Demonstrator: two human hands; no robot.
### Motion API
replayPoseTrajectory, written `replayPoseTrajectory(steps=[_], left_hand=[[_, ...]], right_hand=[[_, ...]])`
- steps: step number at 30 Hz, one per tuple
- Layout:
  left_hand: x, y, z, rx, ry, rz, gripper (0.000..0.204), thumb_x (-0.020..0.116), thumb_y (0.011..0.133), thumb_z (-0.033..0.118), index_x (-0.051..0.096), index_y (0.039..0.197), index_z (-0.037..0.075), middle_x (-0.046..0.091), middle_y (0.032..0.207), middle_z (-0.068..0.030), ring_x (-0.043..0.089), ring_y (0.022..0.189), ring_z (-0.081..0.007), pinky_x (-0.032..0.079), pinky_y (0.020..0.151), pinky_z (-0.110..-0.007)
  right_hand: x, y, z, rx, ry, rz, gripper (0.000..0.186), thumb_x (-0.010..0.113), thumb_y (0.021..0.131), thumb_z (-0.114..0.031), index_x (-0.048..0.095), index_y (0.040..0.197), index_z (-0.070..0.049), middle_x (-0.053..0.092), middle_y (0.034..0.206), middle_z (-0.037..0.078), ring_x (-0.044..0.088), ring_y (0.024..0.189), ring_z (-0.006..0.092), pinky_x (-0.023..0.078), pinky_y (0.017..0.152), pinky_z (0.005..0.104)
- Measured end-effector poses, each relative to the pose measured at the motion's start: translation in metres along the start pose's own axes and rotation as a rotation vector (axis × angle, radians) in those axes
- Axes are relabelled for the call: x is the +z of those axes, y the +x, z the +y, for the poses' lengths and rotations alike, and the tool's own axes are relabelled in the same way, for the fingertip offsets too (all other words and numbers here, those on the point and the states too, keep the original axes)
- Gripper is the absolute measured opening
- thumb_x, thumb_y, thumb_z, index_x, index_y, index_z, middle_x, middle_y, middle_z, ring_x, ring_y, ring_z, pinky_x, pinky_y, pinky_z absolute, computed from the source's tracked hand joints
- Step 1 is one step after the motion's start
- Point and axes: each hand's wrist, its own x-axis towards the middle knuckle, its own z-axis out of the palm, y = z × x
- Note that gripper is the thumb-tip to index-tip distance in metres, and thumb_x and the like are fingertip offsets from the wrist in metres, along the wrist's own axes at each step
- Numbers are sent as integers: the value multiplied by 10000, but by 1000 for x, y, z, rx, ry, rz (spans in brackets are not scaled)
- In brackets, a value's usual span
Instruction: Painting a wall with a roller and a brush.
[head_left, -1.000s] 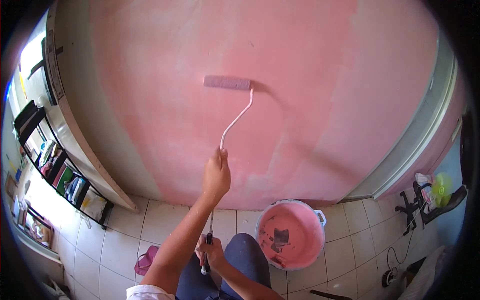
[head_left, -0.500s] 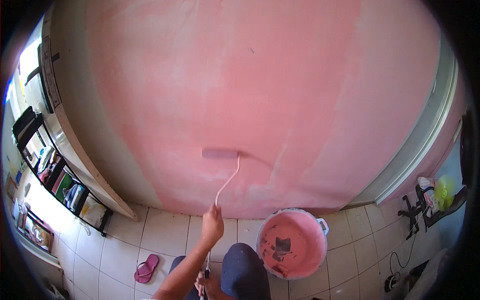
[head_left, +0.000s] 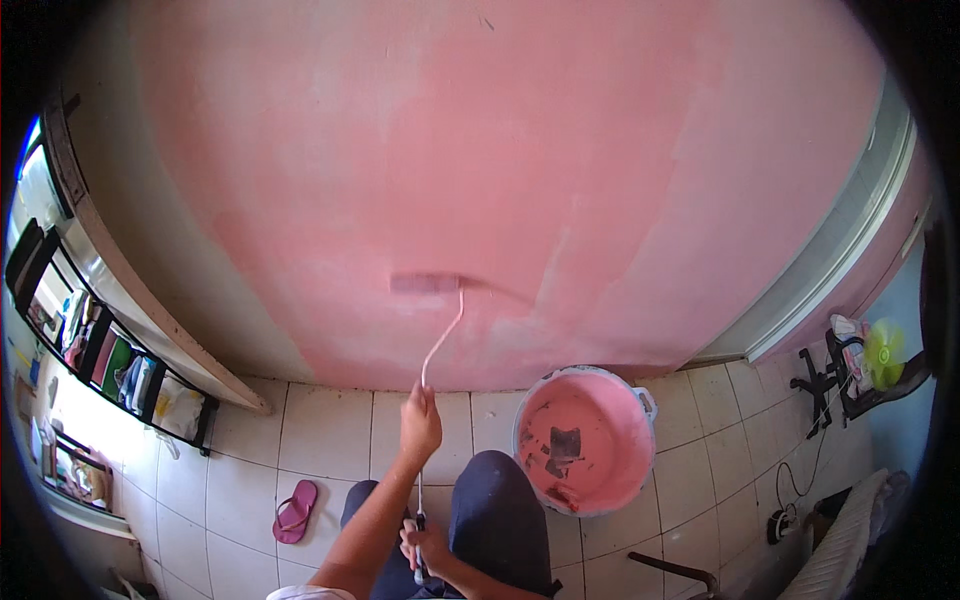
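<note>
A paint roller (head_left: 426, 283) lies sideways against the pink-painted wall (head_left: 480, 160), low down and blurred by motion. From its right end a bent, paint-smeared rod runs down toward me. My left hand (head_left: 421, 425) is closed around this rod partway along. Farther down, in front of my knees, my right hand (head_left: 427, 546) wraps the dark handle (head_left: 420, 575). To the right of my knees stands a round tub (head_left: 648, 405) with a pale rim and side handle. Pink paint coats its inside, with dark patches at the bottom.
Pale tiles (head_left: 245, 490) cover the floor. A purple flip-flop (head_left: 295, 512) lies left of my legs. Black shelves (head_left: 120, 370) with folded things stand at the left. At the right are a green fan (head_left: 883, 350), a cable, and a dark curved bar (head_left: 675, 570).
The roller has moved down the wall, nearer the floor, with both hands still on it. My view has tilted downward, so the tub and floor appear higher.
</note>
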Motion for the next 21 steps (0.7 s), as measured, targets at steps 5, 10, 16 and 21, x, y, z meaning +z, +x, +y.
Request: replayPoseTrajectory(steps=[5, 10, 16, 21], left_hand=[[21, -24, -93, -120, 71, -40, 336, 390, 934, 252, 504, 856, -54, 506, 638, -255, 495, 608, -429, 387, 561, -427], [14, -10, -50, -208, -119, -106, 333, 416, 941, 288, 444, 731, 31, 369, 532, -3, 367, 461, -88, 300, 420, -300], [8, -1, -44, -109, -208, -88, 333, 412, 941, 301, 422, 716, 56, 351, 531, 39, 333, 447, -58, 271, 400, -269], [13, -13, -104, -260, -10, -93, 392, 390, 941, 288, 465, 749, -46, 423, 550, -171, 467, 524, -206, 378, 515, -366]], right_hand=[[-12, -18, 26, 197, 20, 140, 262, 599, 693, -148, 360, 586, -135, 341, 462, 1, 346, 291, 159, 257, 293, 287], [5, -21, 3, 47, 104, 69, 188, 556, 683, -61, 404, 582, -103, 351, 454, 14, 346, 287, 153, 287, 295, 277], [24, -20, 0, -4, 23, 86, 174, 537, 680, -32, 420, 558, -73, 358, 456, 31, 343, 280, 151, 296, 303, 273], [15, -20, 29, 122, 213, 102, 133, 532, 668, -37, 439, 575, -63, 387, 464, 44, 365, 304, 167, 313, 336, 279]])
